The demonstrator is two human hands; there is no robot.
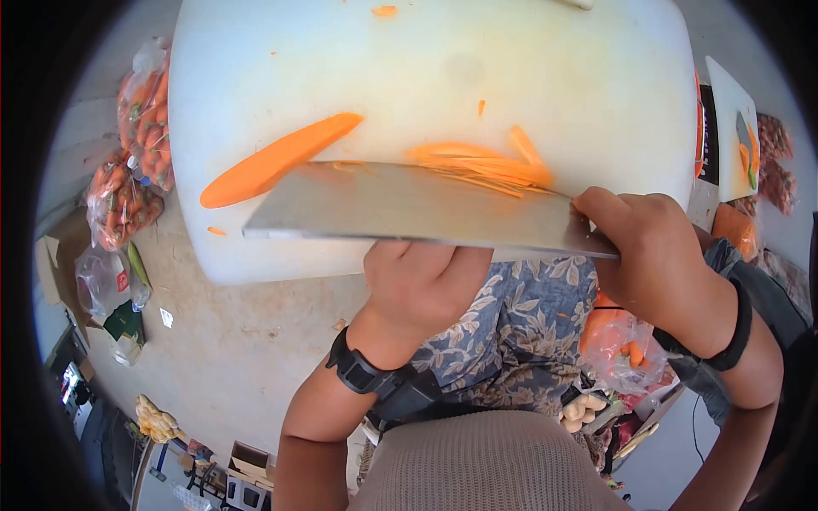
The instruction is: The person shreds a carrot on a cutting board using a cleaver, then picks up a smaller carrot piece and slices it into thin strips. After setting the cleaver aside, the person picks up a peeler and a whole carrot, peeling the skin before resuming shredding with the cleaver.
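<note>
My right hand [656, 243] is closed round the handle end of a wide cleaver [417, 203], whose blade reaches left across the front of the white cutting board [545, 77]. My left hand [426, 281] is at the near side of the blade, its fingers bent and their tips hidden by the steel. What those fingers hold, if anything, cannot be seen. A long cut piece of carrot [281, 160] lies by the blade's left end. Thin carrot strips [486, 166] are heaped along its far edge, and small scraps are scattered on the board.
Bags of carrots [145, 128] stand on the floor at the left, above an open cardboard box [64, 281]. Another cutting board [734, 128] with a knife and vegetables is at the right. A plastic bag with carrots [626, 349] sits below my right hand.
</note>
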